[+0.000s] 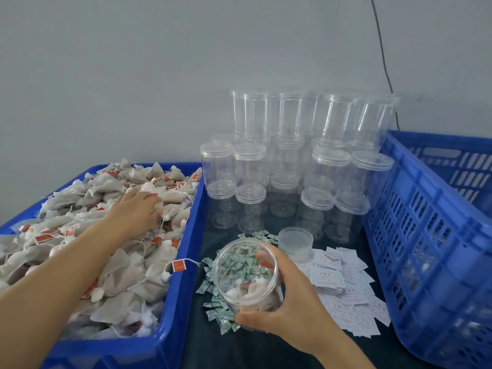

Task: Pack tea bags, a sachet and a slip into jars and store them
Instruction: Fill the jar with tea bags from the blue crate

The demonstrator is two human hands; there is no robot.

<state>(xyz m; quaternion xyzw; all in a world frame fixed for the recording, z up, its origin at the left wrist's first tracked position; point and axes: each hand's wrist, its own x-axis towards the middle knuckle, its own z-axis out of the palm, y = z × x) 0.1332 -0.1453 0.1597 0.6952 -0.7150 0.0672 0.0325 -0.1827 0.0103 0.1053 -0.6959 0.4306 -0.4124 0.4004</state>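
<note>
- The left hand's (138, 209) fingertips are buried among tea bags (106, 262); its grip cannot be told.
- Print on the slips (343, 286) is too small to read.
- Both crates (426, 235) run past the frame's edges.

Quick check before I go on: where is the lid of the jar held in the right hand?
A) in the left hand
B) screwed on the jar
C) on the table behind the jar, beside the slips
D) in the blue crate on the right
C: the open jar in the right hand has no lid; the lid sits on the table by the slips, while the left hand is in the tea bags.
</note>
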